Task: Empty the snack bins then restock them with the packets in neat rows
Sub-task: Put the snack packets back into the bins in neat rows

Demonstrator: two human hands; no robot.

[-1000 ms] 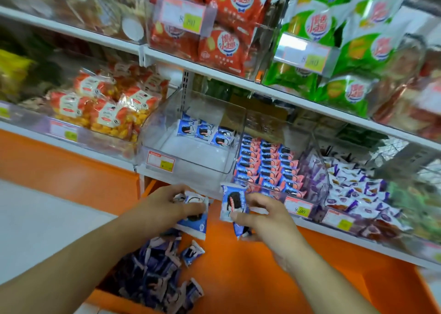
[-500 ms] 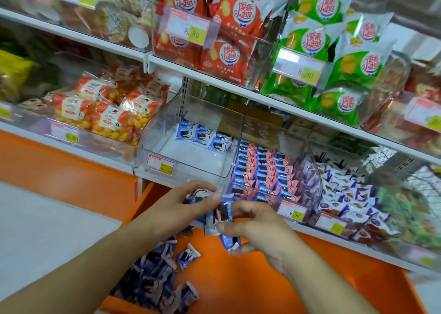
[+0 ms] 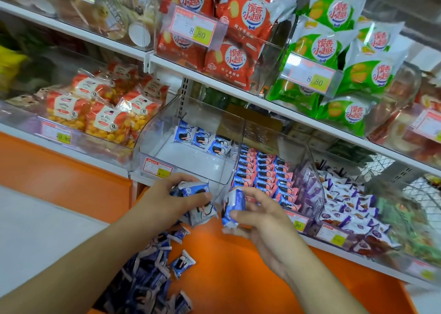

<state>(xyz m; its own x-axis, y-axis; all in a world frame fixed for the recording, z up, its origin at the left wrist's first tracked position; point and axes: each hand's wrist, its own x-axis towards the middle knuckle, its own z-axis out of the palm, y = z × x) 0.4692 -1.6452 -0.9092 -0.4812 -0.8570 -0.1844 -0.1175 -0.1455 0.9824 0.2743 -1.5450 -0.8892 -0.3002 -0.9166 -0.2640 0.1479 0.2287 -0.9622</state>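
The left hand (image 3: 167, 199) clutches a small bunch of blue cookie packets (image 3: 199, 204) — count unclear; the right hand (image 3: 260, 214) pinches one packet (image 3: 232, 207). Just beyond, the clear bin (image 3: 152, 134) holds three packets (image 3: 202, 139) along its far wall — loose packets (image 3: 152, 275) heaped below.

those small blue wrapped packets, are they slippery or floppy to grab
Probably light: the left hand grips several small blue-and-white wrapped packets at once. The glossy film likely slides easily, judging by the jumbled loose pile below. Crimped ends look floppy, though the packet bodies seem to keep their shape.
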